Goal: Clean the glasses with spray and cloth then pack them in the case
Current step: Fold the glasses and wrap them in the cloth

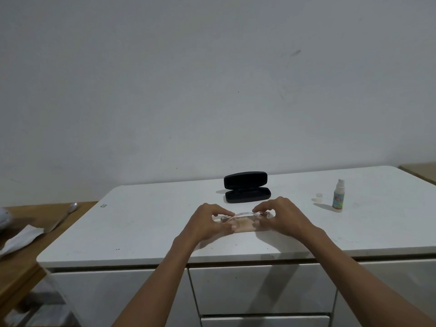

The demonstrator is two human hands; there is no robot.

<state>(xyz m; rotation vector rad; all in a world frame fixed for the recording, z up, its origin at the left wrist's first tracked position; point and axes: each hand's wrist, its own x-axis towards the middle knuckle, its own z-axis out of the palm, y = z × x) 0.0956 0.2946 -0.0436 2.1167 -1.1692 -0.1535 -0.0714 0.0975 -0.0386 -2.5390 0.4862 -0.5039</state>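
Clear-framed glasses [243,214] sit low over a pinkish cloth [243,226] on the white tabletop [146,223]. My left hand [207,223] pinches their left end and my right hand [283,215] pinches their right end. Just behind them lies a black glasses case [246,188], open, with its lid upright. The spray bottle [337,196] stands upright to the right, uncapped, its small white cap [319,197] beside it.
The white top belongs to a cabinet with drawers [259,289] below the front edge. A wooden table [21,267] at the left holds a spoon [63,217] and white paper [21,238]. A grey wall rises behind.
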